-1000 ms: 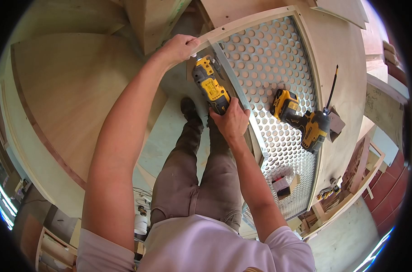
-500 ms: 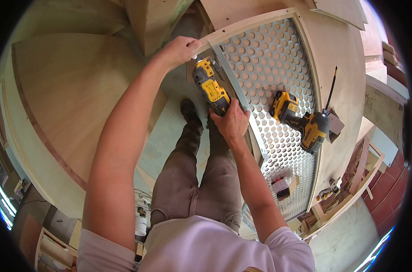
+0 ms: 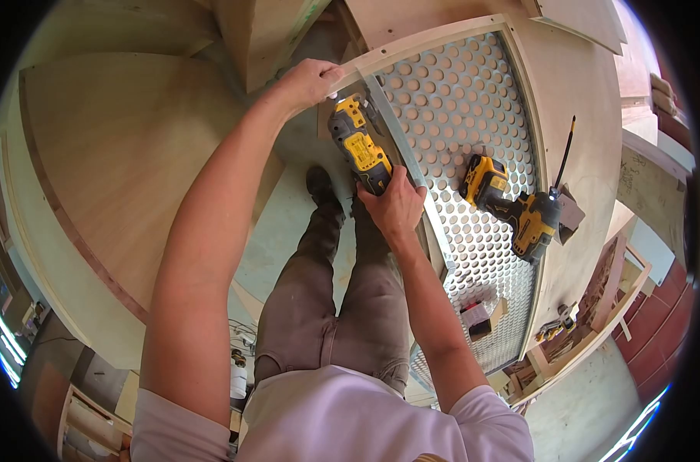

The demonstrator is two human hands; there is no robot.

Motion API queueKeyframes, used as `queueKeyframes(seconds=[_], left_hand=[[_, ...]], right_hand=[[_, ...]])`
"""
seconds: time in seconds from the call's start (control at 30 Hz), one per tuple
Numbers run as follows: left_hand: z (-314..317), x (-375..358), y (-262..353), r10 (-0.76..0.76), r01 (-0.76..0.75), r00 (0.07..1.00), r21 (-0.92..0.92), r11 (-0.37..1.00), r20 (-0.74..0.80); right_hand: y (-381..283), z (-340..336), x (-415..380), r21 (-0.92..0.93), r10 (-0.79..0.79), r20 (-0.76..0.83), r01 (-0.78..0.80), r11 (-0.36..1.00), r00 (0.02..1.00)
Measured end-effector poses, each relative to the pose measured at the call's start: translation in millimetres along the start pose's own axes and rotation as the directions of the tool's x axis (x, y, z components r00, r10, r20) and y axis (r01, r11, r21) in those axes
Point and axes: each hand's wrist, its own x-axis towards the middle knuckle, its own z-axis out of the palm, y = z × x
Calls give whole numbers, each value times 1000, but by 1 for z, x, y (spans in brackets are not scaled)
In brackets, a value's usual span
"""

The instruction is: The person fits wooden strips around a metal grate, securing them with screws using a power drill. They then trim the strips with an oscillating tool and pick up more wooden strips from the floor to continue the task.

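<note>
My right hand (image 3: 396,206) is wrapped round the rear end of a yellow-and-black oscillating multi-tool (image 3: 363,150). The tool's head points up toward the wooden frame (image 3: 434,35), close to the frame's corner; its blade is hard to make out. At that same corner my left hand (image 3: 310,81) grips the frame's edge, fingers curled, just above the tool head. Inside the frame lies a perforated metal sheet (image 3: 434,92). A metal strip (image 3: 400,135) runs along the sheet's near side, beside the tool and my right hand.
A yellow-and-black cordless driver (image 3: 531,223) with a long bit lies on the perforated sheet and frame. Nearer me on the sheet sits a small box (image 3: 479,319). A large plywood panel (image 3: 119,169) stands at left. Wood offcuts fill a crate (image 3: 596,339) at right.
</note>
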Motion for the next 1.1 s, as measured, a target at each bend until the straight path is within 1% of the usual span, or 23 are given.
queueKeyframes(seconds=[0.17, 0.27, 0.37, 0.47, 0.57, 0.67, 0.7, 0.77, 0.8, 0.9, 0.97, 1.07, 1.1], left_hand=[[1, 0, 0, -9, 9, 1000, 17, 1000, -9], [2, 2, -2, 17, -16, 1000, 17, 1000, -17], [1, 3, -3, -10, 10, 1000, -7, 1000, 3], [1, 6, -6, 37, -37, 999, 12, 999, 4], [3, 5, -7, 32, -32, 999, 20, 999, -26], [4, 4, -7, 116, -116, 993, -2, 993, -23], [2, 3, -6, 95, -95, 995, -8, 995, -10], [-2, 2, 0, 67, -67, 997, 0, 998, 39], [-3, 4, -2, 90, -91, 995, 12, 996, 33], [-3, 9, -7, 170, -172, 985, 71, 983, 27], [-3, 10, -11, 222, -220, 975, 125, 967, 0], [-2, 9, -8, 82, -83, 996, 56, 995, 22], [-4, 9, -8, 87, -90, 995, 62, 994, 43]], right_hand=[[-1, -1, 1, -7, 0, 8, 0, 1000, 1000], [-1, -1, 1, -7, 5, 14, -5, 1000, 1000], [-1, -1, 2, -1, 9, 15, -9, 1000, 1000], [-3, -2, 3, 9, 18, 15, -18, 1000, 1000], [-3, -3, 3, 23, 38, 19, -38, 999, 999], [-4, -6, 3, 14, 45, 44, -46, 999, 998], [-4, -7, 3, 11, 50, 52, -51, 999, 997], [-1, -1, 2, 32, 36, 12, -36, 999, 999], [0, 0, 2, 46, 42, -16, -41, 998, 999], [4, -3, 2, 55, 28, 30, -30, 998, 999], [4, -4, 2, 74, 63, 42, -66, 995, 997], [4, -7, 2, 83, 68, 94, -76, 994, 993], [4, -7, 2, 88, 66, 96, -75, 993, 993]])
